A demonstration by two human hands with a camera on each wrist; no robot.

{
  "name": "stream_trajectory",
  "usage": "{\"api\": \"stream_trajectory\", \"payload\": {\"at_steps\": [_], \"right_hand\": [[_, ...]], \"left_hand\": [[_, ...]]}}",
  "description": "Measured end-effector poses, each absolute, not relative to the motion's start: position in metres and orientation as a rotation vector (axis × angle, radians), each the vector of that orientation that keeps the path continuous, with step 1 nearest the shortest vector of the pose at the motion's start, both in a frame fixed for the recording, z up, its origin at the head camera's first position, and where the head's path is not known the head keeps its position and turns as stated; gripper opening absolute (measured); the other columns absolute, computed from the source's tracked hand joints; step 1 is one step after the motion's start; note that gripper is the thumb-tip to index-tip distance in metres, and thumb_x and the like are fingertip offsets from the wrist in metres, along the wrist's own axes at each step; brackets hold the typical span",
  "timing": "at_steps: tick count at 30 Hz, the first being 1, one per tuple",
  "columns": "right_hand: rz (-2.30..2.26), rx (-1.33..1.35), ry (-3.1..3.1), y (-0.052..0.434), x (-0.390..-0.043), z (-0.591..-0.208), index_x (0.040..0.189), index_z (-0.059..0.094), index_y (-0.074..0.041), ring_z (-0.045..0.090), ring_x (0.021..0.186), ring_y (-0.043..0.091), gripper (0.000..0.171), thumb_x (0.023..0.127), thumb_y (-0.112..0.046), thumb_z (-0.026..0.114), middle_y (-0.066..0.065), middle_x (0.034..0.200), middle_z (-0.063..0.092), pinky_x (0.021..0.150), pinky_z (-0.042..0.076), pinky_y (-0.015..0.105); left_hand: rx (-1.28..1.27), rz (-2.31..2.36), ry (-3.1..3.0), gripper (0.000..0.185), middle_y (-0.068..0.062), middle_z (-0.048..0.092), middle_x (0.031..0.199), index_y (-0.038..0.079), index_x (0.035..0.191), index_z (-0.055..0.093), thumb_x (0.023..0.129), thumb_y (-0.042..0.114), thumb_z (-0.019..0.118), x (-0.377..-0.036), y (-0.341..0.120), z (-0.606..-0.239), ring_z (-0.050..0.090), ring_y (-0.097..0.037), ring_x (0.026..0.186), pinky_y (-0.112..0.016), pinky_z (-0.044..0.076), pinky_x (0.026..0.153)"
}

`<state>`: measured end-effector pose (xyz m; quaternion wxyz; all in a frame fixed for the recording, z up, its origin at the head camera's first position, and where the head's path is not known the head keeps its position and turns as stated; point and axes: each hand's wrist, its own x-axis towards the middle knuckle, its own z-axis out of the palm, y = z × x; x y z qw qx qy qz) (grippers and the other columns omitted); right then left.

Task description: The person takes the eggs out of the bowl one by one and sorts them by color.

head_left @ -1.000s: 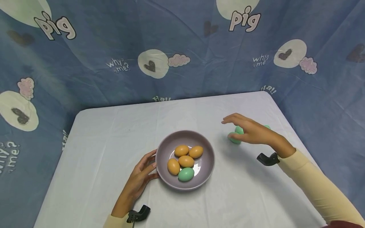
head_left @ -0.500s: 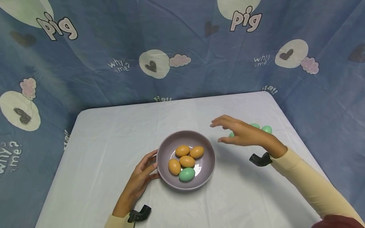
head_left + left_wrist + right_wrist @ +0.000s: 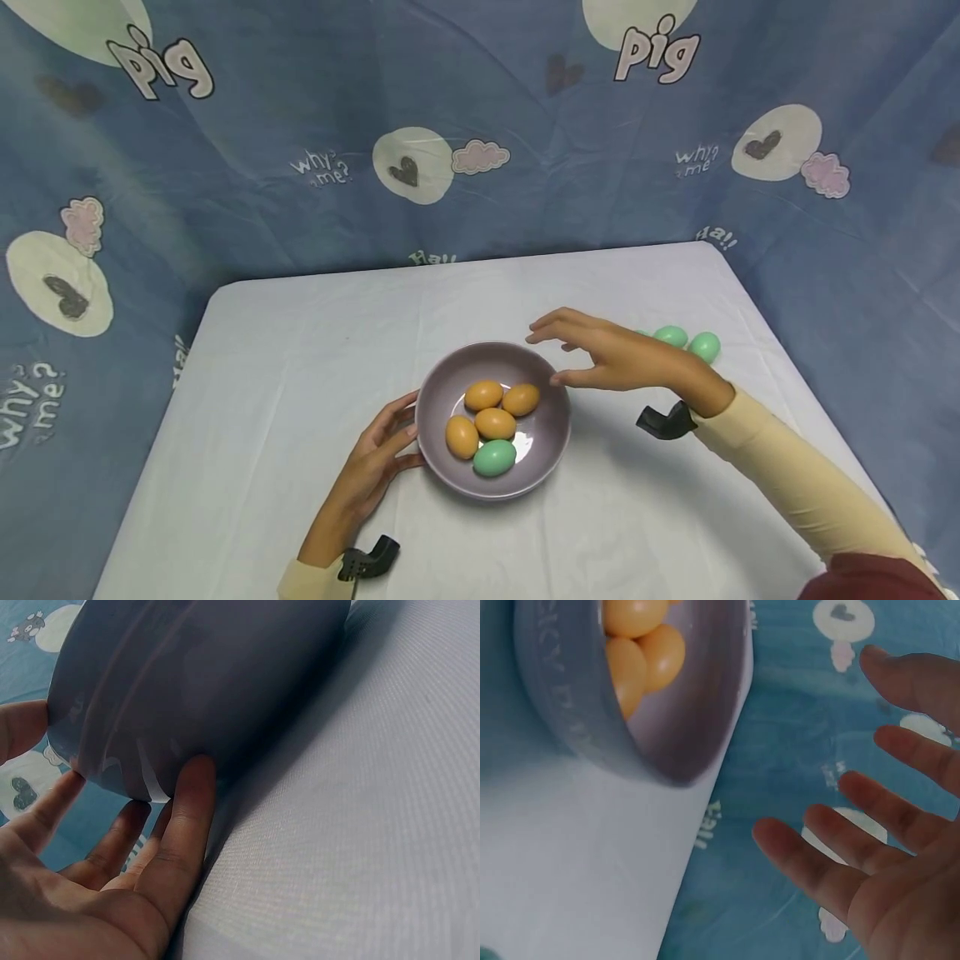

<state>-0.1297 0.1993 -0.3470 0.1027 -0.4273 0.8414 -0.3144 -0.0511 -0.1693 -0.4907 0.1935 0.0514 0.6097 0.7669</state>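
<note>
So the purple-grey bowl (image 3: 487,362) is sitting about midway between the left and right edges of the white-covered table (image 3: 322,350), well in from the far edge. The person's left hand (image 3: 371,467) is cupping its left side, fingers spaced out and bending along the outer wall, fingertips touching. The right hand (image 3: 622,354) is hovering by the bowl's far right rim, fingers spread, holding nothing; from the right wrist you're seeing a gap between fingertips and bowl.

Inside, four orange eggs (image 3: 495,423) are bunching together, with one green egg (image 3: 494,458) lying on the side away from the table's far edge. More loose green eggs (image 3: 704,347) are resting toward the far right corner, partly hiding behind the right hand, so I'm not counting those.

Texture-wise, the bowl is looking round and glossy, with raised lettering running along its wall. The eggs are showing smooth, shiny shells. The tablecloth is showing fine ribbing, and the blue backdrop (image 3: 540,183) is creasing softly behind its cartoon print.
</note>
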Motion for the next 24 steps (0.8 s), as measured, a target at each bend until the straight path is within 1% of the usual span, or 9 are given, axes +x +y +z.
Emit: {"api": "stream_trajectory", "payload": {"at_steps": [6,8,11,12,14,18,19,24], "right_hand": [[-0.94,-1.332,2.409,0.187,-0.127,-0.353,0.139,0.054,-0.013,0.052,0.129,0.019,0.053,0.091,-0.019,0.075,0.004,0.143,0.05,0.095,0.057,0.038],[-0.913,-1.369,2.395,0.181,-0.127,-0.356,0.139,0.053,-0.013,0.052,0.129,0.017,0.053,0.092,-0.021,0.074,0.003,0.142,0.05,0.099,0.055,0.038],[-0.851,-1.39,2.377,0.174,-0.127,-0.36,0.14,0.053,-0.015,0.05,0.132,0.016,0.052,0.093,-0.027,0.073,0.001,0.143,0.05,0.108,0.048,0.037],[-0.831,-1.389,2.372,0.171,-0.127,-0.362,0.14,0.053,-0.015,0.05,0.132,0.016,0.053,0.093,-0.029,0.072,0.0,0.144,0.05,0.109,0.047,0.036],[-0.82,-1.36,2.335,0.166,-0.125,-0.364,0.141,0.052,-0.015,0.051,0.131,0.017,0.053,0.093,-0.029,0.072,0.001,0.145,0.048,0.107,0.049,0.035],[-0.831,-1.342,2.248,0.155,-0.122,-0.372,0.139,0.053,-0.014,0.055,0.127,0.023,0.051,0.093,-0.024,0.072,0.005,0.146,0.046,0.095,0.057,0.034],[-0.831,-1.35,2.229,0.153,-0.121,-0.374,0.139,0.053,-0.014,0.055,0.127,0.023,0.05,0.093,-0.023,0.072,0.005,0.146,0.045,0.094,0.057,0.034],[-0.807,-1.437,2.192,0.145,-0.118,-0.382,0.142,0.052,-0.014,0.048,0.134,0.018,0.053,0.093,-0.023,0.072,0.004,0.144,0.047,0.106,0.049,0.032]], "left_hand": [[0.142,2.151,1.708,0.057,-0.017,0.037,0.151,0.011,0.154,0.034,0.102,0.013,0.056,-0.052,-0.168,-0.49,0.06,-0.015,0.119,-0.042,0.061,0.086],[0.14,2.15,1.706,0.057,-0.017,0.037,0.151,0.011,0.154,0.034,0.102,0.013,0.056,-0.051,-0.168,-0.49,0.06,-0.015,0.119,-0.042,0.061,0.086],[0.139,2.143,1.705,0.057,-0.016,0.035,0.153,0.012,0.154,0.033,0.102,0.015,0.056,-0.051,-0.169,-0.49,0.06,-0.016,0.121,-0.042,0.061,0.086],[0.141,2.142,1.704,0.057,-0.016,0.035,0.153,0.012,0.154,0.033,0.102,0.015,0.056,-0.051,-0.169,-0.49,0.06,-0.016,0.121,-0.042,0.061,0.087],[0.142,2.139,1.704,0.057,-0.016,0.034,0.154,0.013,0.155,0.033,0.103,0.015,0.056,-0.05,-0.17,-0.49,0.06,-0.017,0.121,-0.041,0.061,0.087],[0.148,2.146,1.699,0.057,-0.017,0.035,0.153,0.012,0.154,0.033,0.102,0.014,0.056,-0.051,-0.17,-0.49,0.06,-0.016,0.121,-0.041,0.061,0.086],[0.146,2.145,1.699,0.057,-0.017,0.035,0.153,0.012,0.154,0.033,0.102,0.014,0.056,-0.051,-0.17,-0.49,0.06,-0.016,0.121,-0.041,0.061,0.086],[0.137,2.145,1.698,0.057,-0.016,0.035,0.153,0.012,0.154,0.034,0.102,0.014,0.057,-0.051,-0.169,-0.489,0.06,-0.015,0.121,-0.041,0.061,0.087]]}}
